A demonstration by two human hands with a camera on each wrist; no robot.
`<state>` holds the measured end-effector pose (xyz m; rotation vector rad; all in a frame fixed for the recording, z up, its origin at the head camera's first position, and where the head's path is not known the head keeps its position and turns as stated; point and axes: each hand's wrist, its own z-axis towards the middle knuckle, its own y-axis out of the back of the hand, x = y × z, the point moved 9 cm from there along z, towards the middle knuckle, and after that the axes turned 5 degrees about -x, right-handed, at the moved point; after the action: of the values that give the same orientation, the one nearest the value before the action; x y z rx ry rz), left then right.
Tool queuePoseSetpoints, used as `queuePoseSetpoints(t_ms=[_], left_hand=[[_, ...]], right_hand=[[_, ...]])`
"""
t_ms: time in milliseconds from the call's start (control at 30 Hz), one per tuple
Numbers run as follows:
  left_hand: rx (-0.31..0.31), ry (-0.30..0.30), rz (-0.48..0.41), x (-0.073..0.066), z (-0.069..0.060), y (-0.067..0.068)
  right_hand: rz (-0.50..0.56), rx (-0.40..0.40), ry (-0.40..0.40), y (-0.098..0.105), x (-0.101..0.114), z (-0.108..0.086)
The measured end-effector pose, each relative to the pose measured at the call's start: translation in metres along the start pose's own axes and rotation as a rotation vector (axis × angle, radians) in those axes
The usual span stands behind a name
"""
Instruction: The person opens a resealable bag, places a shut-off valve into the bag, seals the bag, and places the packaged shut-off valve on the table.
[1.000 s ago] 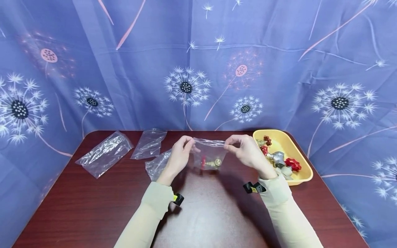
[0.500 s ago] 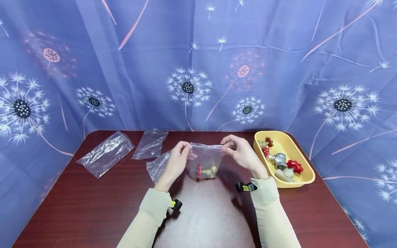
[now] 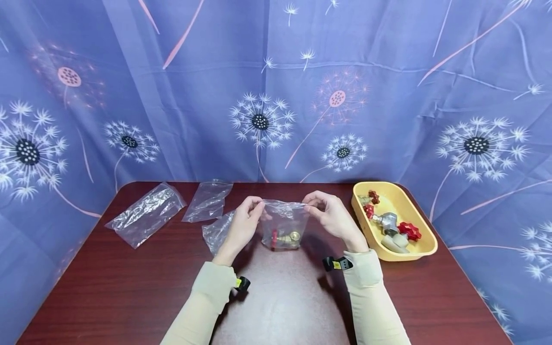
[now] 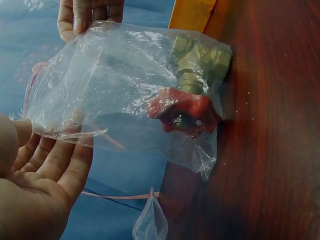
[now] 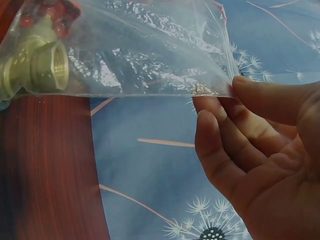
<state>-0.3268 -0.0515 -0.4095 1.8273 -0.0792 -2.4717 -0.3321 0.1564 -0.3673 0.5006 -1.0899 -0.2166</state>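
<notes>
A clear zip-lock bag (image 3: 282,220) hangs upright between both hands over the middle of the table. At its bottom lies a brass valve (image 4: 197,65) with a red handwheel (image 4: 185,111); in the right wrist view the valve's threaded opening (image 5: 57,65) faces the camera. My left hand (image 3: 245,221) pinches the bag's top left corner between thumb and fingers. The top right corner is pinched by my right hand (image 3: 329,218). The bag's base appears to touch the tabletop.
Left of the hands lie several clear plastic bags, including a large flat bag (image 3: 146,214), a smaller bag (image 3: 208,200) and a crumpled bag (image 3: 217,232). A yellow tub (image 3: 420,218) with several valves stands at the right. A blue curtain (image 3: 276,96) hangs behind the table (image 3: 108,287).
Both hands have lowered the bag slightly toward the table and brought it a little to the left. The right forearm has swung inward. The grip on both corners is unchanged.
</notes>
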Motion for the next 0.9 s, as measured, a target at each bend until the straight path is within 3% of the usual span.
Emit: queuePoseSetpoints(t_ms=[167,267,567,900], left_hand=[[-0.008,-0.005,0.034,-0.026,-0.007,0.004],[-0.006,-0.013,0.047,-0.031,-0.007,0.006],[0.003,0.004,0.055,-0.029,-0.005,0.007],[0.009,-0.006,0.007,-0.028,-0.005,0.009]], right_hand=[[-0.024,-0.008,0.013,0.001,0.002,0.0],[-0.054,-0.019,0.014,0.002,0.003,-0.001],[-0.127,-0.04,0.0,0.004,0.004,-0.001],[-0.161,-0.052,0.009,0.002,0.005,-0.003]])
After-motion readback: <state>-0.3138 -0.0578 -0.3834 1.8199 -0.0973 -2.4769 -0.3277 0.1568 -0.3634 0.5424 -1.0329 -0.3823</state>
